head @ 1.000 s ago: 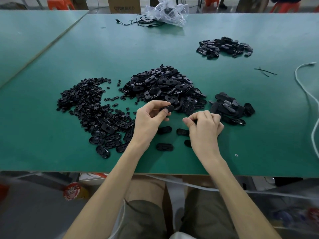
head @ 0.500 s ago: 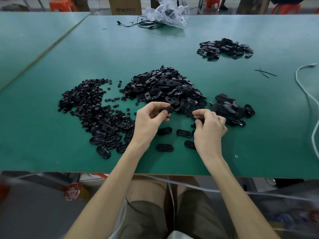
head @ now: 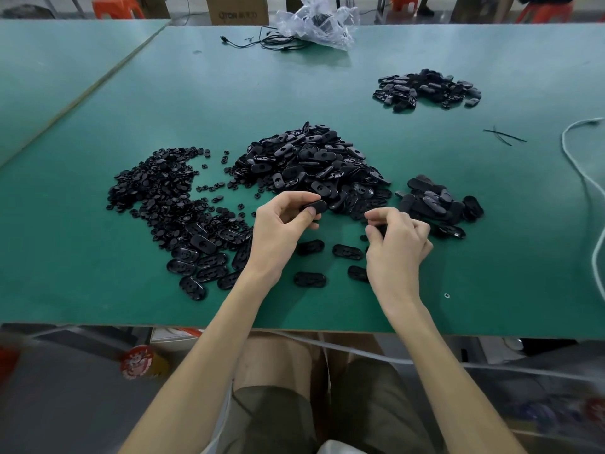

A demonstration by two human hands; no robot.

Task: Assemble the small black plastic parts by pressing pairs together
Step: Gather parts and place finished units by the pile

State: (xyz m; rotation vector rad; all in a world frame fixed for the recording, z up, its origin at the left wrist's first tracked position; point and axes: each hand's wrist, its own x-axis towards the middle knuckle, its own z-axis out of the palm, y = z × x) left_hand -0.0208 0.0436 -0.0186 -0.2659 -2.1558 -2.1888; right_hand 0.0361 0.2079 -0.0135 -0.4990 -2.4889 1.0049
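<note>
Tabletop point(head: 98, 290) edge lies near left hand point(head: 281, 231), right hand point(head: 396, 250).

Only one view, worn on the head. Looks forward and steeply down across the green table point(head: 98, 273), from above its near edge. Sits close enough to catch both forearms rising from the bottom edge, the left hand point(head: 278, 231) and right hand point(head: 396, 253) just below mid-frame, knees beneath the table's lip. Takes in, wide-angle, the heaps of black parts point(head: 311, 165) at centre, the plastic bag point(head: 314, 24) at the far edge and a neighbouring table point(head: 49, 77) at upper left.
</note>
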